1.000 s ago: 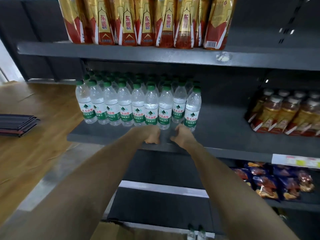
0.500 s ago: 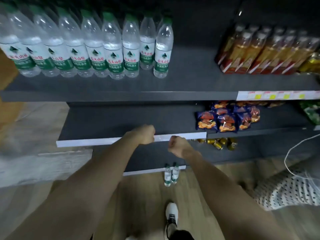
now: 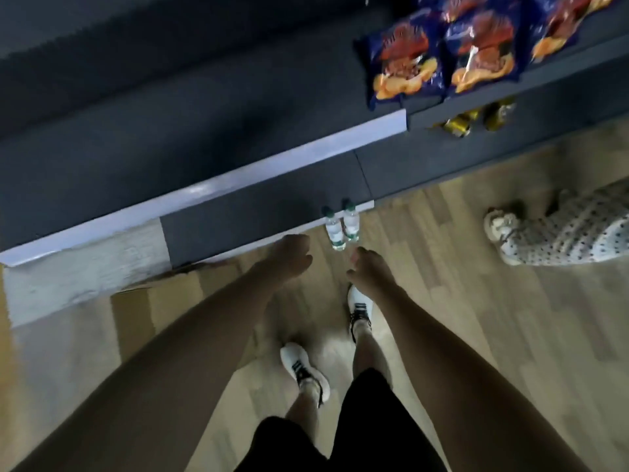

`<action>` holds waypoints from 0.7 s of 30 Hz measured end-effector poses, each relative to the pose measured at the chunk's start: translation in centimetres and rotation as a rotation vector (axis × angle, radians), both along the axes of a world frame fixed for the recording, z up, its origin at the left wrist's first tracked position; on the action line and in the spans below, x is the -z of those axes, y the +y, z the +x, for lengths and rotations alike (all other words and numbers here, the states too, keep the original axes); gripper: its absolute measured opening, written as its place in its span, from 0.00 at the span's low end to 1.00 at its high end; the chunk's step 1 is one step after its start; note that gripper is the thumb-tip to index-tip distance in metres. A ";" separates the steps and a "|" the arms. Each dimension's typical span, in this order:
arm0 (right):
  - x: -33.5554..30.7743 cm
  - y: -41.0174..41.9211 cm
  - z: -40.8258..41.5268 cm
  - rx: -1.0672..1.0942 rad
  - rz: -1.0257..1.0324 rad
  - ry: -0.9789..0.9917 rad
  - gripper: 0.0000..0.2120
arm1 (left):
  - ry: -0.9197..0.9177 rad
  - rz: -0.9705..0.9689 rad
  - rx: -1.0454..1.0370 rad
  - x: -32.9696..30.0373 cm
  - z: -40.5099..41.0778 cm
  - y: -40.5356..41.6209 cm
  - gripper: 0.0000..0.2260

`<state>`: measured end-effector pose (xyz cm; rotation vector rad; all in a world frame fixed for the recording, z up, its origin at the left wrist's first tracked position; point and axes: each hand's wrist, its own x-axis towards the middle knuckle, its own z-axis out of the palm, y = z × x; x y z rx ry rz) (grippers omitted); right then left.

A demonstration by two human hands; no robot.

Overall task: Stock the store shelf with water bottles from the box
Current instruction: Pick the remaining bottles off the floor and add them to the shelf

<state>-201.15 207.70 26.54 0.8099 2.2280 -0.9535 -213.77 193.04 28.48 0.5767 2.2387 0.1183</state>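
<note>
Looking straight down, I have both arms stretched toward the floor. My left hand (image 3: 292,255) hangs with its fingers loosely curled and holding nothing; my right hand (image 3: 369,269) is the same, fingers bent slackly, nothing pinched. Blur keeps me from telling more about each finger.

Two water bottles (image 3: 341,225) with green caps stand upright on the wooden floor (image 3: 459,301), touching each other, just past my fingertips and against the near edge of the bottom shelf (image 3: 265,206). A cardboard box (image 3: 160,301) lies to the left, partly behind my left forearm; I cannot tell what it holds.

Higher up and farther, a dark shelf (image 3: 170,107) with a pale front strip runs diagonally; its left stretch is bare, while blue snack bags (image 3: 446,49) sit at its right end. Gold cans (image 3: 473,119) show under that edge.

My white shoes (image 3: 359,308) stand near the bottles, with open floor to the right of them. At far right, another person's spotted trouser leg and slipper (image 3: 544,233) rest on the floor, well apart from my hands.
</note>
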 end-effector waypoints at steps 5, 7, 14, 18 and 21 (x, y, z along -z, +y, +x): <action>8.4 3.1 0.6 0.110 -0.045 -0.009 0.19 | -0.056 -0.076 0.021 8.1 0.5 3.8 0.10; 11.5 4.1 0.7 0.156 -0.049 -0.016 0.20 | -0.045 -0.083 0.015 11.3 0.4 4.8 0.11; 22.4 4.3 0.6 0.230 -0.069 -0.088 0.18 | -0.106 -0.181 -0.051 22.5 -0.8 6.8 0.17; 29.3 3.5 -0.6 0.267 -0.053 -0.089 0.17 | -0.157 -0.181 -0.160 29.9 -2.2 7.6 0.21; 34.6 3.0 -1.9 0.293 -0.050 -0.082 0.17 | -0.165 -0.186 -0.157 36.3 -3.2 7.6 0.19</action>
